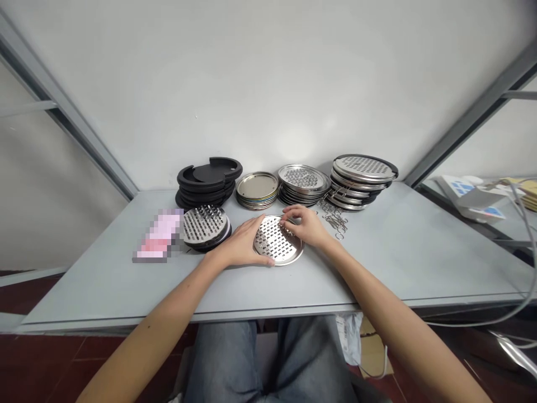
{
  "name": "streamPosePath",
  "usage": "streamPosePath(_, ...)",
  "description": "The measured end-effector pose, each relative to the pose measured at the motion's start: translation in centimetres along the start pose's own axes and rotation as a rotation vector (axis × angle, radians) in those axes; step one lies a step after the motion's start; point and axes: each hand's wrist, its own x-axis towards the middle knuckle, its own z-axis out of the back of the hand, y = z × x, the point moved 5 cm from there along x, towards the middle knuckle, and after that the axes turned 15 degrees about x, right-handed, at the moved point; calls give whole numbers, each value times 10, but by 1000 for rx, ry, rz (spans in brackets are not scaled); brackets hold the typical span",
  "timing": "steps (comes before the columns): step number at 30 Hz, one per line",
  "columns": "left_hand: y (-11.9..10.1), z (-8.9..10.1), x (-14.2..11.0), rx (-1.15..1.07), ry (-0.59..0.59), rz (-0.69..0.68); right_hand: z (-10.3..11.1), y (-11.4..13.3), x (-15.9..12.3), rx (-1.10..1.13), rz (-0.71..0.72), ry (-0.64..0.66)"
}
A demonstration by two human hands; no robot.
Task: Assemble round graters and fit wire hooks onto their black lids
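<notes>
Left grip (240, 243) and right grip (304, 225) on a perforated steel grater disc (277, 240), lower centre of the surface (377, 263).

Far left, a pixelated pink item (159, 235) is unreadable; the left grip lies open against the rim; the right grip curls over the disc's top edge, its hold unclear; tangled wire clips (334, 221) sit beyond.

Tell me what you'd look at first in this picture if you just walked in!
You'd probably spot the shiny round metal grater disc first, in the middle of the grey table, with the left hand and right hand on it. Next, your eye might jump to the back of the table, where a stack of black rings sits at the left and a stack of metal graters at the right. A small heap of wire clips lies just past the right hand.
</notes>
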Motion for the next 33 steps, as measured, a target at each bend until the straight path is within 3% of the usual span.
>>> streamPosePath(7, 2, -2, 0, -26, -3, 15, -2, 3, -3, -1, -75, 55)
streamPosePath(13, -3, 2, -1, -44, -14, 8, 7, 0, -3, -77, -25, -17)
streamPosePath(18, -4, 2, -1, -34, -12, 8, 6, -2, -3, -212, 21, 66)
streamPosePath(33, -2, 2, -1, 2, -18, -1, -9, 2, -5, -262, 144, 198)
